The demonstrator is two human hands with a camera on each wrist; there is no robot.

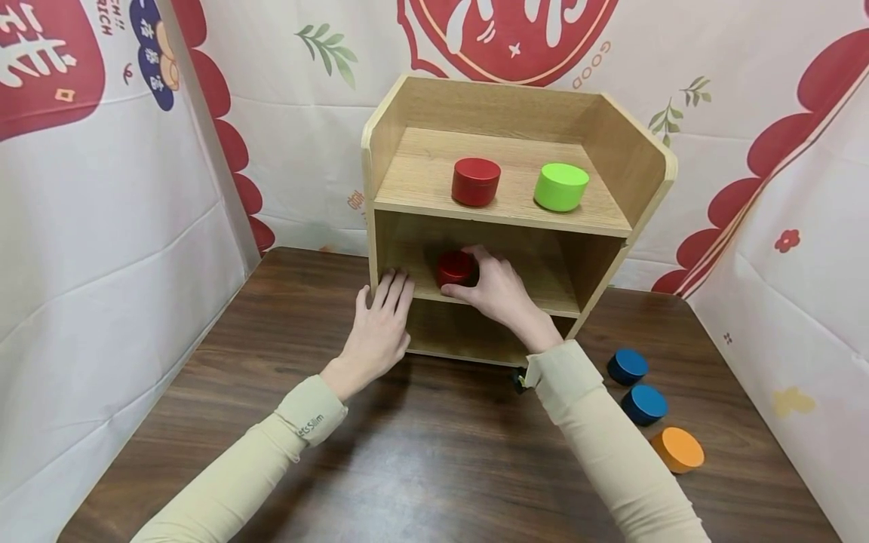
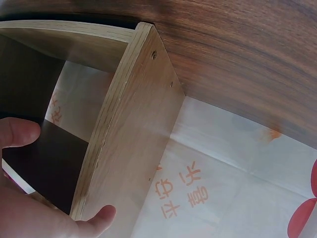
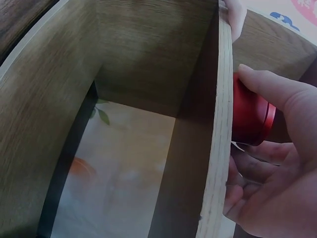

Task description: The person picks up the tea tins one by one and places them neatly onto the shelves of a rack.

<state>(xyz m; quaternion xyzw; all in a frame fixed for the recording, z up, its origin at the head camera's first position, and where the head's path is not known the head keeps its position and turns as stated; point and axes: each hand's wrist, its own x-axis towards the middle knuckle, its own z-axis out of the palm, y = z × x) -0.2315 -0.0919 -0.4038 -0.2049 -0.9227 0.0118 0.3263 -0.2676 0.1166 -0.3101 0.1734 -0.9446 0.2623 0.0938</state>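
My right hand [image 1: 498,290] holds a round red tin [image 1: 455,268] between thumb and fingers on the middle level of the wooden shelf unit [image 1: 502,220]. In the right wrist view the red tin [image 3: 250,111] sits against the shelf board, the thumb on one side and fingers on the other. My left hand [image 1: 380,332] rests at the unit's left front edge, fingers extended onto the middle board. Its thumb lies outside the side panel [image 2: 126,124] in the left wrist view. Above, another red tin [image 1: 476,182] and a green tin [image 1: 561,188] stand on the top level.
Right of the unit, two blue tins, one behind [image 1: 627,366] the other [image 1: 644,405], and an orange tin [image 1: 678,450] stand on the dark wooden table [image 1: 380,467]. A small dark object [image 1: 520,379] lies by the right cuff. Printed cloth [image 1: 299,173] hangs around the table.
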